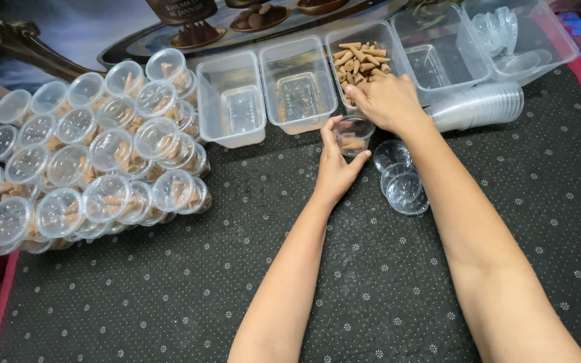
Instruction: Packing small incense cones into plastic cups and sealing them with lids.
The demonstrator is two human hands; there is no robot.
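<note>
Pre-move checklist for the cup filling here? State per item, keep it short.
1. Small clear cup held upright in the left hand: ok.
2. Right hand at the tub of brown cones: ok.
3. Cones left in the tub: ok.
4. Cone count in the cup: cannot tell, only a few show.
5. Loose lids right of the cup, on the mat: ok.
6. Sleeve of empty cups lying by the right forearm: ok.

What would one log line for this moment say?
left hand: holds small clear cup | right hand: in tub of brown cones | loose lids beside
</note>
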